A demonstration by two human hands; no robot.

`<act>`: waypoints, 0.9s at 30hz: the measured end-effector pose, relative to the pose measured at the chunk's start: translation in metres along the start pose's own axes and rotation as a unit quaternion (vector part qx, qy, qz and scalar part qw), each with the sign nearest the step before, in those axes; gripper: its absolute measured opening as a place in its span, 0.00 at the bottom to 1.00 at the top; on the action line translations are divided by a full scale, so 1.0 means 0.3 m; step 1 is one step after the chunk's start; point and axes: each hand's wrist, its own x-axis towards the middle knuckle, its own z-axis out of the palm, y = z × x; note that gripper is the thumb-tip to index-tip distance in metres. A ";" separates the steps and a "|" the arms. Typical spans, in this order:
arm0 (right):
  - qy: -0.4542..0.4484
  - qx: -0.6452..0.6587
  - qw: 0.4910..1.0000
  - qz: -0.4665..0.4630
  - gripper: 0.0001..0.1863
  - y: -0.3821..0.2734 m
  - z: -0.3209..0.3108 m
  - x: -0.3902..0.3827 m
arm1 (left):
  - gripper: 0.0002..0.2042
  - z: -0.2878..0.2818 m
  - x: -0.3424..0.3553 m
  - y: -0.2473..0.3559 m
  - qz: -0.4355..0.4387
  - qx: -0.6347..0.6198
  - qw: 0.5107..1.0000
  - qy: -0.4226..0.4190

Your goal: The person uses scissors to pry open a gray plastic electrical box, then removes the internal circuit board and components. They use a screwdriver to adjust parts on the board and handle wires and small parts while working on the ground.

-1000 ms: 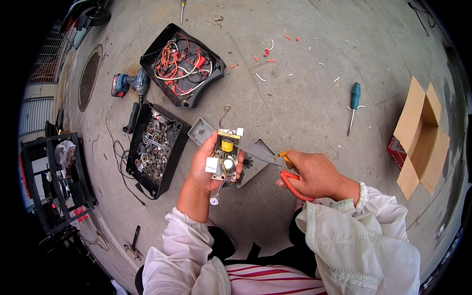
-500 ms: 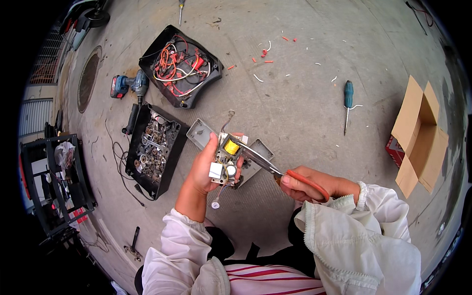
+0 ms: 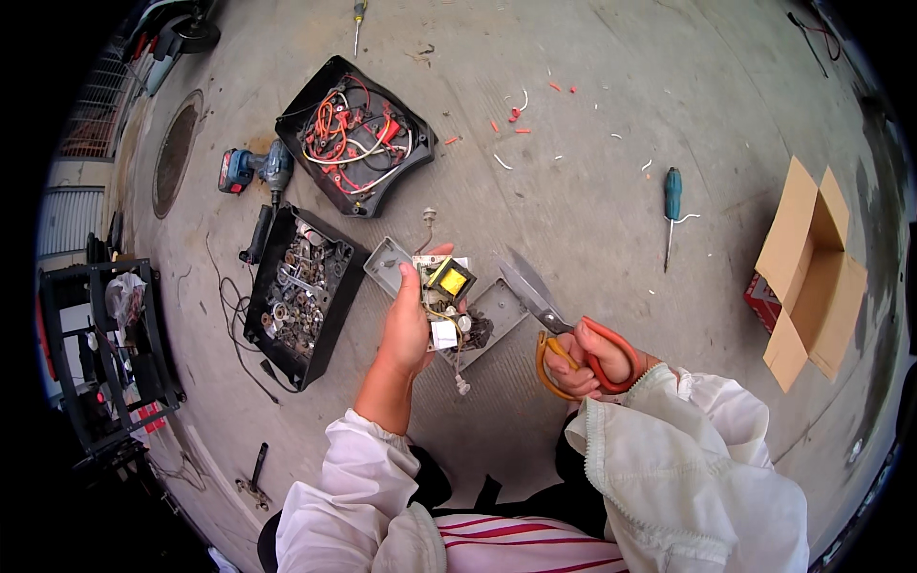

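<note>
A circuit board [image 3: 449,286], presumably light, stiff and fragile, is being clamped by the fingers of the left hand [image 3: 406,329] above grey casing parts [image 3: 504,304]; safest hold is probably being offered by its edges; scissors [image 3: 546,316] are being clasped at the handles by the fingers of the right hand [image 3: 609,355].

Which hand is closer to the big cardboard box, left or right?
The right. The right hand, holding scissors, is a little way left of the cardboard box. The left hand, holding a circuit board, is much farther left.
</note>
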 end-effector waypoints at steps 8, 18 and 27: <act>0.420 -0.784 0.455 -0.046 0.20 -0.043 -0.108 0.017 | 0.29 0.014 -0.005 -0.002 -0.161 -0.116 0.978 -0.068; 0.167 -0.867 0.353 -0.309 0.18 -0.114 0.041 0.196 | 0.27 0.119 -0.041 -0.031 -0.178 0.109 0.978 0.030; 0.143 -0.956 0.191 -0.169 0.13 -0.095 0.079 0.198 | 0.23 0.114 -0.034 -0.100 -0.068 0.294 0.953 0.026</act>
